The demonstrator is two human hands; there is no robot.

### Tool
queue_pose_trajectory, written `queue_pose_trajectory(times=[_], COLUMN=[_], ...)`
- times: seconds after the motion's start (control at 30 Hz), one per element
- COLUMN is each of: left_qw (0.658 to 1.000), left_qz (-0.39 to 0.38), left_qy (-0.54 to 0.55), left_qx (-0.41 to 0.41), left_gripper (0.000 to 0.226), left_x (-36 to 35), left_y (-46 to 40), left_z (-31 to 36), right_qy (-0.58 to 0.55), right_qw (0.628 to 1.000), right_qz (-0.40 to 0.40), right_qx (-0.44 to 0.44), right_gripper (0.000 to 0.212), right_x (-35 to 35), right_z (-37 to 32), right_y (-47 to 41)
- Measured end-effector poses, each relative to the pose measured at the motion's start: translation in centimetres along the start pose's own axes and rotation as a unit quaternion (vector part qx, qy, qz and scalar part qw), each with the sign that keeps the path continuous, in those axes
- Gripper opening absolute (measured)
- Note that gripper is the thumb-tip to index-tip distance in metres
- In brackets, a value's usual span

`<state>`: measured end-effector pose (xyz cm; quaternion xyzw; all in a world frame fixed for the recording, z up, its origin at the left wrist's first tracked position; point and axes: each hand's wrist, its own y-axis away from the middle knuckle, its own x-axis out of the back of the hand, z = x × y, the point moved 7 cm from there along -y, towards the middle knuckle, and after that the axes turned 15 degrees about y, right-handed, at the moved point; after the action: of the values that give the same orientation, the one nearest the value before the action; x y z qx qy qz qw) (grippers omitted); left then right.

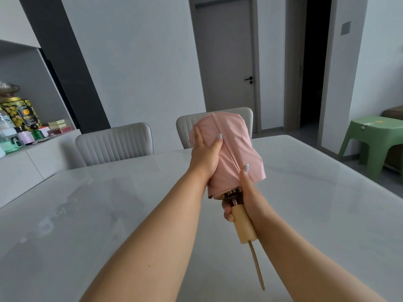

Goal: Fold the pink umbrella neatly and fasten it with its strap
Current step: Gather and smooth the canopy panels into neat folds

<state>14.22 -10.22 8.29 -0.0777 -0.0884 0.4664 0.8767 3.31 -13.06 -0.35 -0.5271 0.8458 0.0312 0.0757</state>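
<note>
Item: collapsed pink fabric umbrella (pixel 231 149) with pale wooden handle (pixel 243 223), held above the glossy white surface (pixel 87 214); long axis runs away from the person. Left hand (pixel 205 158) clasps the far canopy; right hand (pixel 244 192) grips the nearer handle (strap not discernible).

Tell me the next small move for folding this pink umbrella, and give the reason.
Probably keep wrapping: the left hand grips the pink canopy, but a loose flap still flares out at the lower right. The right hand holds the wooden handle steady, so the left could smooth that flap around before any strap is fastened.
</note>
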Motion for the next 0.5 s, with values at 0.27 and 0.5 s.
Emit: queue_pose_trajectory(times=[0.27,0.5], left_qw=[0.988,0.985], left_qz=[0.038,0.066], left_qy=[0.145,0.131], left_qx=[-0.045,-0.087], left_gripper=[0.073,0.072], left_x=[1.7,2.5], left_y=[0.8,1.9], left_z=[-0.1,0.4], right_qy=[0.014,-0.110], right_qw=[0.999,0.983], right_qz=[-0.039,-0.144], right_qx=[0.000,-0.003], right_gripper=[0.066,0.085], right_x=[-0.3,-2.0], right_z=[0.0,0.4], right_y=[0.5,0.9])
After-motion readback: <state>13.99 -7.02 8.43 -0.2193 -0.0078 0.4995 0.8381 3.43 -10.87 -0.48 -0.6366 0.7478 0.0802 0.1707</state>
